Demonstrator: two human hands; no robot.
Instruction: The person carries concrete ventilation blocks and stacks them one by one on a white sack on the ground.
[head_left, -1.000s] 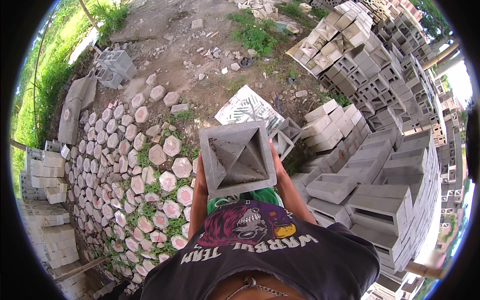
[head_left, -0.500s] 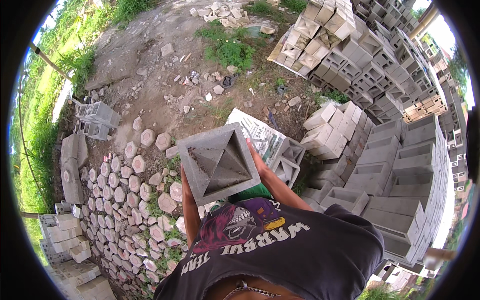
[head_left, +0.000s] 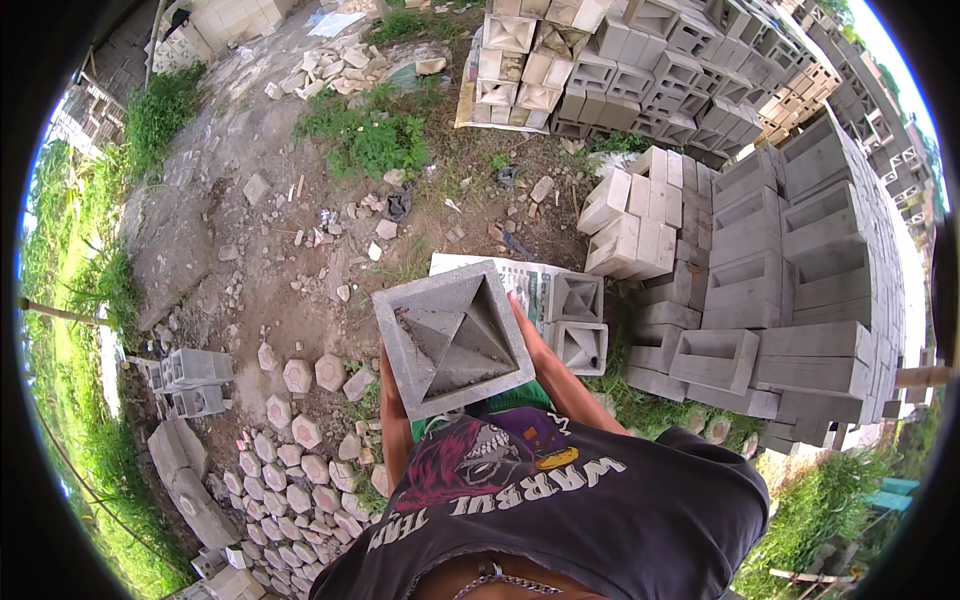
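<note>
I hold a square grey concrete vent block (head_left: 455,340) in front of my body, its recessed pyramid-shaped face turned up. My right hand (head_left: 519,318) is pressed along the block's right side, fingertips showing at its edge. On the opposite side my left hand (head_left: 389,372) is mostly hidden by the block, with the wrist and forearm visible below. Just beyond and right of the held block, two similar vent blocks, an upper one (head_left: 577,298) and a lower one (head_left: 580,348), sit at the end of a printed white sheet (head_left: 455,264).
Grey hollow blocks (head_left: 755,290) are stacked on the right, with pale blocks (head_left: 640,215) beside them. More vent blocks (head_left: 507,62) stand at the back. Hexagonal pavers (head_left: 300,470) cover the lower left ground. Small hollow blocks (head_left: 195,370) and rubble (head_left: 335,65) lie farther off.
My view has turned to the right, so the back stacks and rubble appear farther left. The vent block stays between both hands, slightly farther right and lower in the picture.
</note>
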